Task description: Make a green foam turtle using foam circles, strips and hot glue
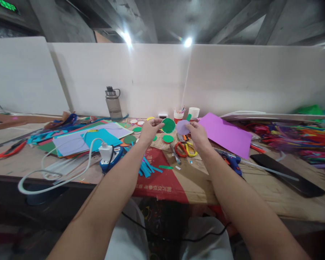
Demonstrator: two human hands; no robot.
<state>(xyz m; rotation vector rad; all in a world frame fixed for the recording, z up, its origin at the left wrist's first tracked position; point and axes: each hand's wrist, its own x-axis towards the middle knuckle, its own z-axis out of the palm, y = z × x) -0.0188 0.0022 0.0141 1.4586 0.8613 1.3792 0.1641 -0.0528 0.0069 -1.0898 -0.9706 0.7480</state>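
My left hand pinches the edge of a round green disc with a pale rim, raised over the table. In my right hand is a lilac paper circle, held close to the green disc but apart from it. A short green strip shows just above the right fingers; whether they hold it, I cannot tell. Below the hands lie another green disc, red-handled scissors and yellow-handled scissors. More discs, one dark green, lie beside my left forearm.
A water bottle stands by the white partition. Paper sheets and a white plug with its cable lie left. Purple paper, a blue glue gun, a black slab and colourful pipe cleaners lie right.
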